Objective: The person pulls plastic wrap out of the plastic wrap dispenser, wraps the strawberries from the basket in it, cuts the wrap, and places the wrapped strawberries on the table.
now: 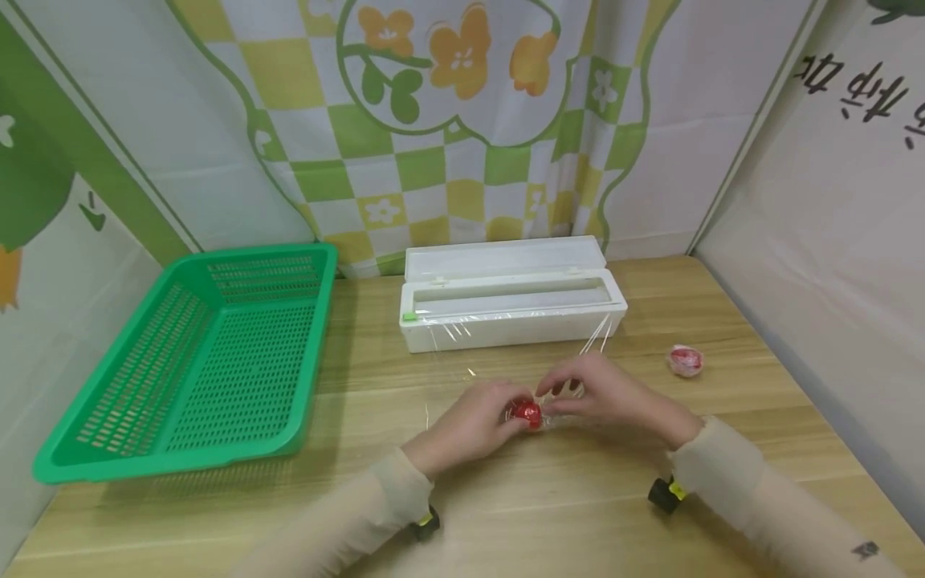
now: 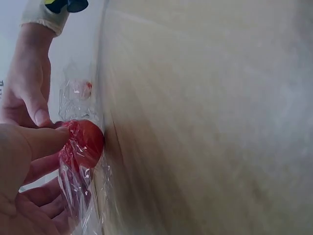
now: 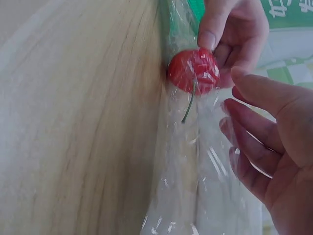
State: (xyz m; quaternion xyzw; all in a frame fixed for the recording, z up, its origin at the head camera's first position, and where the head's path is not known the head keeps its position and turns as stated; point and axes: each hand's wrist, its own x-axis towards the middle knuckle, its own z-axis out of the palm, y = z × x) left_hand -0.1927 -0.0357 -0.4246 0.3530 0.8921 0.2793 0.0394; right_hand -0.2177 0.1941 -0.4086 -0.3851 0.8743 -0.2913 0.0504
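A red cherry (image 3: 188, 73) with a thin green stem (image 3: 189, 105) lies on the table under clear plastic wrap (image 3: 181, 171). My left hand (image 1: 473, 421) grips the cherry through the film, its thumb on the fruit. To the right, my right hand (image 1: 603, 389) hovers close by, thumb and fingers apart and loosely curved. In the right wrist view its fingertips (image 3: 230, 105) are at the edge of the wrap; whether they touch it I cannot tell. The film runs back to a white wrap dispenser box (image 1: 513, 329) with its lid raised.
A wrapped red ball-shaped piece (image 1: 685, 361) sits on the table at the right. The green plastic basket (image 1: 314, 377) stands at the left. A green slider (image 1: 409, 317) is on the dispenser's left end. Printed curtains (image 1: 477, 193) close off the back and sides.
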